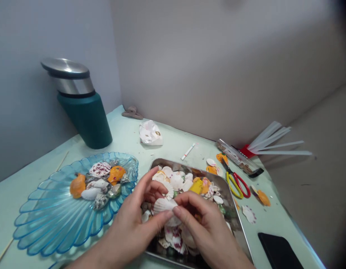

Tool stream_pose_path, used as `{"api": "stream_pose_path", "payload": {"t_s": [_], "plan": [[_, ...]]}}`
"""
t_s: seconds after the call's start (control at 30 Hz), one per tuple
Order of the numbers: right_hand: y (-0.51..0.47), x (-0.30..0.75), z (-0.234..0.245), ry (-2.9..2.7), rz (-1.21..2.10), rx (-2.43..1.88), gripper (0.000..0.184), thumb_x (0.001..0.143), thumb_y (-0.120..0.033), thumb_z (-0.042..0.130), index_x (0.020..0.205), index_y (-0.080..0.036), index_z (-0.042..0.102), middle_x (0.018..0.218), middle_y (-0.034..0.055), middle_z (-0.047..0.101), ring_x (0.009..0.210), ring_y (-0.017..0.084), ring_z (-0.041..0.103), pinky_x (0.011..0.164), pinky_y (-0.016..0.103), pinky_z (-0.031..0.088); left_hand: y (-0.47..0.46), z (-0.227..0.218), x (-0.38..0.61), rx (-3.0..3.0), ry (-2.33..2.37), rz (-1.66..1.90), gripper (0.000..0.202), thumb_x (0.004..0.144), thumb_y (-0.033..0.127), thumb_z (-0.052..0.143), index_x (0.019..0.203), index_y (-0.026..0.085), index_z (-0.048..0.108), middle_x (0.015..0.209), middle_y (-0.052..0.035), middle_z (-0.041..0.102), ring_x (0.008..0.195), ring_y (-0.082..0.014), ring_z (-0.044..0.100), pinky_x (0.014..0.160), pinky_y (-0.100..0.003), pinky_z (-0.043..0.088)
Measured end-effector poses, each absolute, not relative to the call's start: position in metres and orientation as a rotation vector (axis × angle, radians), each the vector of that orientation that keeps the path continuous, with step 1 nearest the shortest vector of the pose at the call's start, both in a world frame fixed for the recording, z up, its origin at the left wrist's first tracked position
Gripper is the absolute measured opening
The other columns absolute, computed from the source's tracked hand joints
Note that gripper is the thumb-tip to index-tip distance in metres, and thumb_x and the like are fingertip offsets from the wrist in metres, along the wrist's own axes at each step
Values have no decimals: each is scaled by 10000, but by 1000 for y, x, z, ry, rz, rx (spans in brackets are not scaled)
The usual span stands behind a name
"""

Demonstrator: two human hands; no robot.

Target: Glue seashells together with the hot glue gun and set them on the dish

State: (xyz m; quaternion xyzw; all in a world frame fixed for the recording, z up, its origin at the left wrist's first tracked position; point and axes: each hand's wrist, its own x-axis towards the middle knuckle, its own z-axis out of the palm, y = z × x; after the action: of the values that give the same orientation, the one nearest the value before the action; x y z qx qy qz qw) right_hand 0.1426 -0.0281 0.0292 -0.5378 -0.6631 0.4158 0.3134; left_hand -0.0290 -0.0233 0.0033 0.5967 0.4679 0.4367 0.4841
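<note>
Between my two hands is a white ribbed scallop shell [163,205], held over the metal tray [244,231]. My left hand [136,215] grips its left side, with the thumb along the lower edge. The thumb and fingertips of my right hand [202,218] pinch the shell's right edge. Beneath, the tray holds many loose shells, white, orange, yellow and speckled; my hands hide part of them. To the left, a blue shell-shaped dish [57,224] bears a small cluster of orange, white and speckled shells [101,183].
A green bottle [91,119] stands at the back left. Right of the tray lie pliers with red and yellow handles [236,185], loose shells [249,214] and a black phone [279,250]. White glue sticks [273,140], a crumpled wrapper [150,133] and a claw clip [132,113] are farther back.
</note>
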Motion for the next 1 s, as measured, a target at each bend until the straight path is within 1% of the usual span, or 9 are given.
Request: {"api": "stream_pose_path", "payload": {"t_s": [0.1, 0.2, 0.3, 0.47, 0.57, 0.67, 0.73, 0.83, 1.0], "plan": [[-29, 141, 30, -1781, 1122, -1409, 138, 856, -277, 541, 796, -184, 624, 699, -14, 580, 627, 119, 519, 572, 212, 399, -21, 11, -30, 1260, 977, 1046, 581, 812, 224, 579, 1350, 282, 368, 991, -39, 614, 941, -185, 600, 881, -343, 465], [-28, 140, 27, -1731, 1148, -1433, 115, 835, -273, 572, 790, -182, 626, 650, -30, 555, 580, 107, 492, 541, 204, 384, -19, 12, -29, 1139, 929, 1012, 534, 794, 217, 600, 1297, 269, 428, 936, -27, 608, 880, -172, 601, 807, -311, 482], [-28, 139, 24, -1688, 1124, -1446, 84, 811, -265, 601, 812, -187, 632, 643, -35, 556, 564, 103, 481, 524, 202, 377, -19, 11, -29, 1076, 923, 988, 500, 784, 228, 614, 1258, 247, 457, 866, -15, 601, 802, -157, 594, 736, -288, 484], [-28, 140, 25, -1700, 1078, -1429, 67, 799, -252, 611, 815, -195, 644, 690, -23, 599, 588, 111, 504, 548, 208, 399, -18, 11, -28, 1087, 959, 1026, 430, 776, 243, 626, 1191, 230, 512, 817, -6, 602, 757, -142, 582, 717, -274, 471], [-28, 140, 27, -1676, 1055, -1403, 82, 806, -268, 607, 835, -200, 642, 705, -20, 604, 592, 112, 524, 545, 204, 414, -17, 13, -28, 1039, 977, 1071, 431, 763, 261, 645, 1173, 215, 520, 789, -2, 603, 724, -132, 567, 676, -255, 466], [-27, 140, 28, -1698, 993, -1371, 91, 825, -261, 582, 790, -198, 638, 720, -12, 612, 648, 122, 552, 581, 205, 423, -17, 15, -28, 1011, 1002, 1086, 437, 749, 272, 662, 1157, 200, 523, 761, 1, 598, 706, -129, 556, 652, -246, 460], [-27, 141, 27, -1703, 1018, -1357, 107, 833, -255, 568, 773, -195, 631, 716, -11, 612, 657, 124, 556, 584, 205, 422, -17, 16, -29, 1019, 1000, 1078, 438, 752, 281, 660, 1157, 199, 517, 751, 5, 594, 698, -129, 551, 645, -244, 458], [-28, 142, 26, -1692, 1101, -1356, 109, 844, -268, 560, 806, -194, 630, 706, -16, 600, 622, 118, 543, 557, 205, 417, -18, 16, -29, 1042, 1007, 1071, 424, 766, 286, 646, 1158, 204, 504, 746, 11, 587, 687, -124, 542, 631, -233, 450], [-30, 142, 24, -1804, 1019, -1276, 115, 865, -232, 526, 835, -194, 630, 792, 3, 618, 720, 133, 567, 653, 229, 427, -22, 15, -29, 1071, 1032, 1081, 386, 783, 271, 630, 1141, 213, 496, 743, 19, 579, 681, -118, 539, 628, -225, 444]]}}
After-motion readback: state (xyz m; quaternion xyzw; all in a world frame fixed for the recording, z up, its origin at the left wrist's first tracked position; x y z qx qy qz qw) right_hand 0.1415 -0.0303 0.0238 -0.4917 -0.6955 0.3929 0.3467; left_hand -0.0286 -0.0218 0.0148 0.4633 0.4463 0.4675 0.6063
